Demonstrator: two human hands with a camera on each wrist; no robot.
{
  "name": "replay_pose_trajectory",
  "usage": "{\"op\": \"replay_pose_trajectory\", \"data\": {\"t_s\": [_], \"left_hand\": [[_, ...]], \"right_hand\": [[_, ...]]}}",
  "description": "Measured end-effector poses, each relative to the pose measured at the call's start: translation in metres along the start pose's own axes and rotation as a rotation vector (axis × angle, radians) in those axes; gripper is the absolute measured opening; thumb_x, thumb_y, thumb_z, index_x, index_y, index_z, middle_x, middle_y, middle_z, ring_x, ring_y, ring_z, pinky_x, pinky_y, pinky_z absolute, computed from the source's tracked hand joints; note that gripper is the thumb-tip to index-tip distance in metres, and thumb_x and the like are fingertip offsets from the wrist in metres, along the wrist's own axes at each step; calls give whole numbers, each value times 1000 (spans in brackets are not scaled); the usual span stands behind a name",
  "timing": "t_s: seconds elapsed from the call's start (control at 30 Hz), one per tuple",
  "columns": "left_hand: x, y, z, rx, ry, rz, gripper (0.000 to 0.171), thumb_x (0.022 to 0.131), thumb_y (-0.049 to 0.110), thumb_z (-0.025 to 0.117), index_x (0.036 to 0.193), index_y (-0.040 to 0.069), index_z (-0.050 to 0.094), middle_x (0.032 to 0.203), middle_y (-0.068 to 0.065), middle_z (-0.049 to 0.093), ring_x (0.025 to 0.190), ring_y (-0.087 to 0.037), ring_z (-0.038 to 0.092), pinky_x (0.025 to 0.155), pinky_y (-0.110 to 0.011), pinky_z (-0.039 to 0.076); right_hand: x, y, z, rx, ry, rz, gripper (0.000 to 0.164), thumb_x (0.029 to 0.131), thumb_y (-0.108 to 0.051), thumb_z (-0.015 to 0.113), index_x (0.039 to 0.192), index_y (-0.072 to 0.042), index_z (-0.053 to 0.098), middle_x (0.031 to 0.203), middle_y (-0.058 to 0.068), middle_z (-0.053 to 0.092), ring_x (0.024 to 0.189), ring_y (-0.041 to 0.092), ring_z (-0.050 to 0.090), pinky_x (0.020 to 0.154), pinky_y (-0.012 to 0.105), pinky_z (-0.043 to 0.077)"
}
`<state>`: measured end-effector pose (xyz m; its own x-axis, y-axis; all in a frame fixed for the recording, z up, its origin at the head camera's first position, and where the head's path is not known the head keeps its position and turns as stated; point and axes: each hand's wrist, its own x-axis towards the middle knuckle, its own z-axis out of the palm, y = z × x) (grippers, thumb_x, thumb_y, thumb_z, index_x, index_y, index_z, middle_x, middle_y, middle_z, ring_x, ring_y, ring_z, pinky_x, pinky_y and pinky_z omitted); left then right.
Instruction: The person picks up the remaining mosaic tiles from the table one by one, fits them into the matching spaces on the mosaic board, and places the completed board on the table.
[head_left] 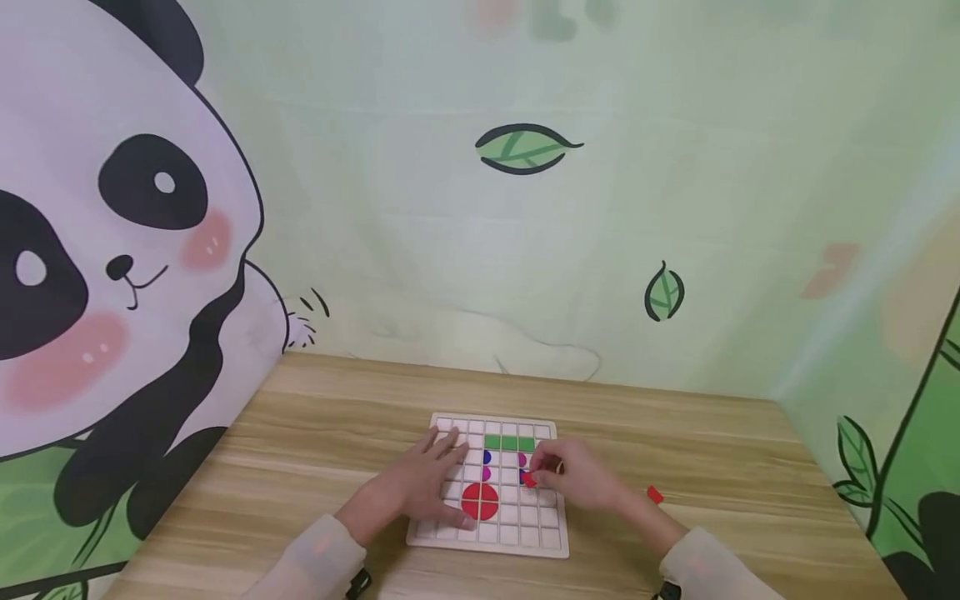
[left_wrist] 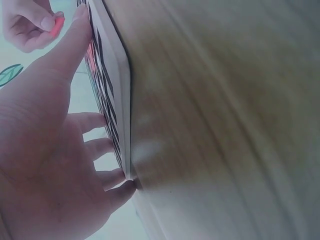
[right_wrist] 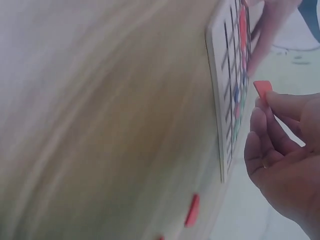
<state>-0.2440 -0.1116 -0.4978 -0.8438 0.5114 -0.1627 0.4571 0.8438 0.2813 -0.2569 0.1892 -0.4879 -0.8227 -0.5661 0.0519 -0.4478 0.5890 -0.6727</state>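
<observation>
A white grid board (head_left: pixel 528 538) lies on the table, with green squares (head_left: pixel 510 442), a red circle made of quarter pieces (head_left: pixel 480 502), and small blue and magenta half-round pieces on it. My left hand (head_left: pixel 426 479) rests spread over the board's left side, thumb near the red circle; in the left wrist view its fingers reach along the board's edge. Between thumb and fingers my right hand (head_left: pixel 581 475) pinches a small red piece (right_wrist: pixel 263 88), held just above the board's right part. Fingers hide some of the cells there.
Right of the board, a loose red piece (head_left: pixel 655 495) lies on the wooden table (head_left: pixel 330 408). In the right wrist view another bit of red shows at the bottom edge. Behind the table hangs a pale green backdrop (head_left: pixel 420 250) with a panda and leaves.
</observation>
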Motion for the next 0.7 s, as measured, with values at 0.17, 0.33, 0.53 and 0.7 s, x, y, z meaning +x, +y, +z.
{"op": "replay_pose_trajectory", "data": {"t_s": [0.17,0.33,0.53,0.7], "left_hand": [[1,0,0,2,3,2,119,78,79,77,167,12,33,176,-15,18,160,-47,12,127,-60,23],[1,0,0,-3,0,-4,120,78,80,76,167,14,33,176,-14,18,161,-46,11,127,-60,23],[1,0,2,12,-6,-5,121,77,83,74,168,15,33,176,-14,19,161,-46,12,126,-60,25],[3,-2,3,12,3,-3,120,77,82,75,168,15,32,176,-14,18,161,-46,12,127,-59,24]], "right_hand": [[9,-7,12,10,-17,-37,9,98,-2,74,95,-10,74,87,-6,69,80,10,62,71,25,56],[15,-9,19,-39,-70,-37,10,99,-5,73,95,-14,73,86,-8,68,79,8,60,70,25,56],[17,-10,21,-35,-118,-31,15,99,-2,72,95,-16,72,88,-7,67,79,8,59,70,25,56],[20,-11,19,-30,-136,-34,15,99,-1,70,97,-15,74,89,-4,69,80,8,60,72,25,56]]}}
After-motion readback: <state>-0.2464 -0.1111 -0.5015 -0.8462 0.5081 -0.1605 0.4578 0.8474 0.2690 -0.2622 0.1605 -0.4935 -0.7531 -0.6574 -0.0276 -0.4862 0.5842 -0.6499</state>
